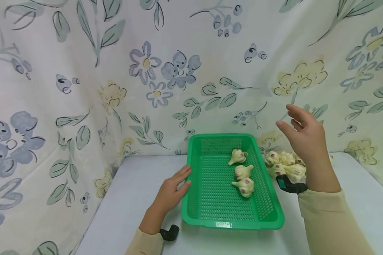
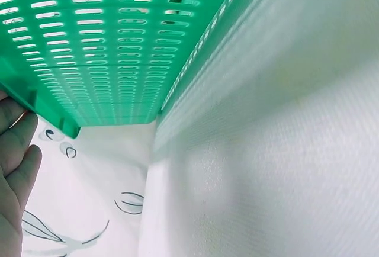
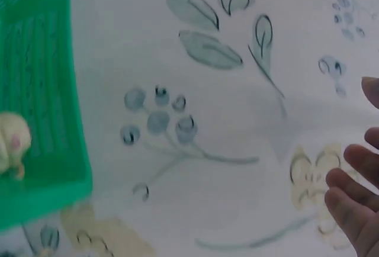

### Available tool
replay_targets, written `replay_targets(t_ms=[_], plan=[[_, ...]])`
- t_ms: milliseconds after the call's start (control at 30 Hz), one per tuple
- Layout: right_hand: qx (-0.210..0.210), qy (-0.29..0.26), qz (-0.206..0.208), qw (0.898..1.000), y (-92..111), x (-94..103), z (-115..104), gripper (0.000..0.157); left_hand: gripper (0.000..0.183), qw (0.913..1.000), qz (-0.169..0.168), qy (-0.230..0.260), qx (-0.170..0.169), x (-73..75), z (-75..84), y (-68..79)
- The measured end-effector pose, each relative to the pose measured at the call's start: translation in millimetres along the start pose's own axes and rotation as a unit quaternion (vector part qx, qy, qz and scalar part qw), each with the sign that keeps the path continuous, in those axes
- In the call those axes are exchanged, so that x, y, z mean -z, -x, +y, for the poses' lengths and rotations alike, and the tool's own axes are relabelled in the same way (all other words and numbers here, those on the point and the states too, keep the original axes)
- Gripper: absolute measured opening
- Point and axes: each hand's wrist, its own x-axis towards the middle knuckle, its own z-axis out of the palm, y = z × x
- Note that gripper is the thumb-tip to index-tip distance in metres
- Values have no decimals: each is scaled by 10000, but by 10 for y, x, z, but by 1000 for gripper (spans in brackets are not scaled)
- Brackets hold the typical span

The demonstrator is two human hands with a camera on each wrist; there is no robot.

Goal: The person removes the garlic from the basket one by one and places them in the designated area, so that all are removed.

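Head view: the left hand (image 1: pixel 171 191) lies against the near-left rim of a green basket (image 1: pixel 214 198), its fingers extended and lightly together, its thumb set apart from them and also at the rim. The basket stands on the white counter (image 1: pixel 143 180), directly to the right of that hand. Across the basket floor from the left hand, toward the opposite wall, lie three garlic bulbs (image 1: pixel 246 187). Two of them are side by side, and the third is farther forward, just apart; the bulb nearest the person has its stem turned toward the left hand.

The right hand (image 1: pixel 307 136) is raised above the counter, to the right of the basket and well apart from it. Its fingers are loosely bent and its thumb is spread away from them, with a gap between. Below this hand, beside its forearm and close to the basket's outer wall, sits a heap of garlic (image 1: pixel 295 172); the forearm seems to hide part of it, so its full extent is hard to judge.

Each wrist bears a black band, the left one (image 1: pixel 170 233) and the right one (image 1: pixel 290 186), next to beige sleeves (image 1: pixel 325 219). Beyond both hands hangs a white cloth (image 1: pixel 115 53) printed with flowers, leaves and berries.
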Motion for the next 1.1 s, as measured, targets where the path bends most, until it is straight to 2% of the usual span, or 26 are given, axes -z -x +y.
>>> replay_targets(t_ms=[133, 267, 400, 533, 667, 867, 1100], plan=[[159, -313, -95, 9993, -63, -213, -143, 60, 45, 10000, -4, 12, 3, 4, 1, 3], [229, -650, -320, 9971, -96, -449, -194, 60, 45, 10000, 6, 3, 45, 3, 10, -6], [230, -914, -726, 9929, -128, -755, -130, 60, 45, 10000, -9, -8, 88, 3, 5, -3], [80, -908, -1175, 9889, -155, -1063, 14, 60, 46, 10000, -32, -15, 66, 5, -2, 4], [-142, -707, -1580, 9848, -148, -1276, 148, 60, 46, 10000, -8, -11, -11, 7, 5, -4], [-667, -234, -2060, 9760, -119, -1447, 310, 66, 46, 10000, -27, -60, 12, 5, 12, -16], [-1315, 474, -2576, 9561, -109, -1575, 416, 73, 45, 10000, 53, -61, -27, -12, -3, -11]])
